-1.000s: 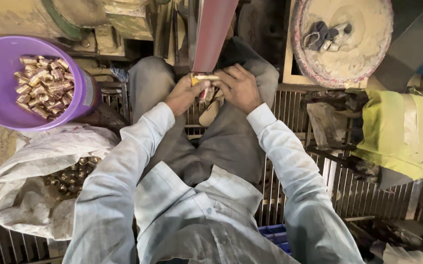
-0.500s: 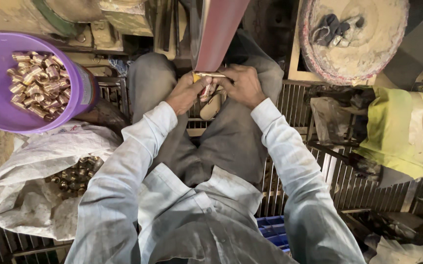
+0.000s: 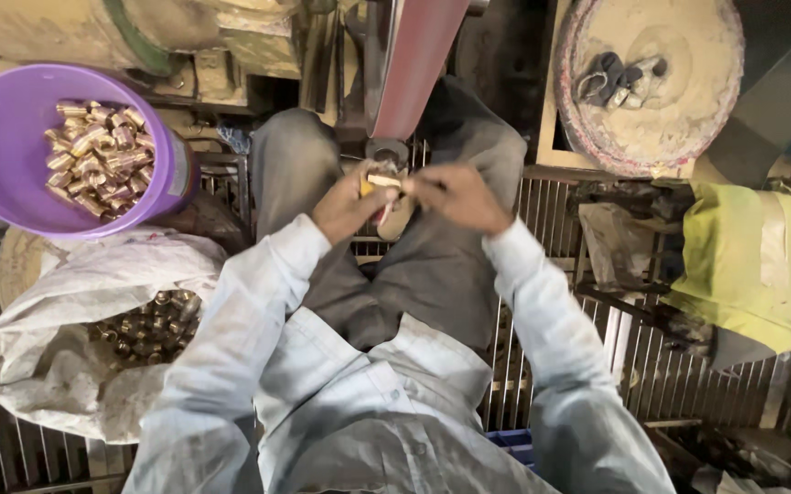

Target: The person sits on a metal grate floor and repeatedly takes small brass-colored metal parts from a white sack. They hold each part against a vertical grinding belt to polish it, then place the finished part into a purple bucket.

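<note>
Brass fitting [image 3: 382, 181]: a small, short metal piece, held at the lower end of the reddish sanding belt [image 3: 414, 64], just below the belt's bottom roller. It sits between both hands, above the person's lap.

Left hand [image 3: 349, 206]: below and to the left of the belt's lower end, fingers closed onto the left end of the fitting.

Right hand [image 3: 455, 194]: below and to the right of the belt's lower end, fingers closed together onto the right end of the same fitting. Whether the fitting touches the belt cannot be told.

Purple bucket [image 3: 11, 197]: well to the left of the belt, holding a heap of like brass pieces [image 3: 98, 151].

White sack [image 3: 66, 366]: below the bucket, left of the belt and nearer the person, mouth open, with darker metal pieces [image 3: 144, 325] showing inside.

Round dusty pan [image 3: 661, 82]: to the right of the belt, with a few small dark items lying in it.

Yellow-green cloth [image 3: 752, 265]: far right of the belt, below the pan, draped over a frame.
</note>
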